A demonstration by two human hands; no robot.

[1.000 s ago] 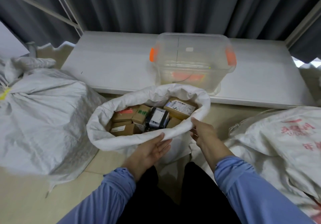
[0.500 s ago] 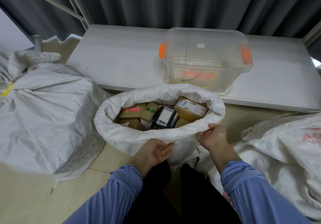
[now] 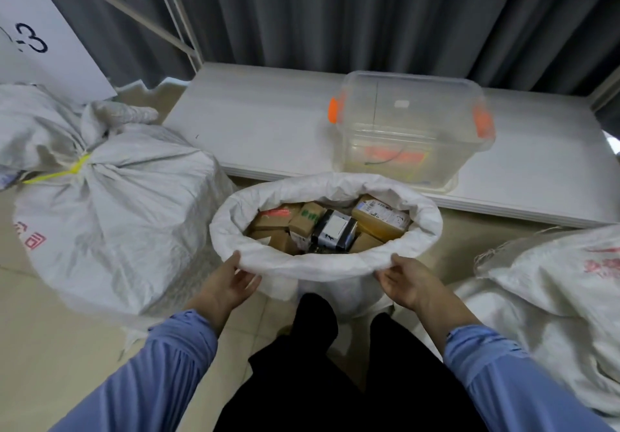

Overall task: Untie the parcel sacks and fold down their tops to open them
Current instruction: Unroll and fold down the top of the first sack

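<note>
- Nearest, the left hand (image 3: 231, 284) and the right hand (image 3: 407, 282) each clasp the near edge of the rolled rim (image 3: 312, 265) of the open sack (image 3: 422, 227). The thumbs lie on top and the fingers curl under the fold. The hands are set well apart, with the sack standing between them, just in front of the person's legs.
- Just beyond the grip, parcels (image 3: 332, 230) show inside the mouth. This sack is untied and its top is turned down all round into a thick cuff. I judge it as good as done, with at most a last tidying of the fold left.
- Out to the left of the left hand stands the tied sack (image 3: 110, 213). Its neck is bunched under a yellow tie (image 3: 72, 173), so it has not yet been untied or folded down.
- Out to the right of the right hand lies a third sack (image 3: 553, 284), slumped on its side. I cannot tell whether its mouth is tied, and it has not been folded open.
- Farthest from the grip, past the open sack, a clear bin (image 3: 409, 133) sits on a white platform (image 3: 261, 129).
</note>
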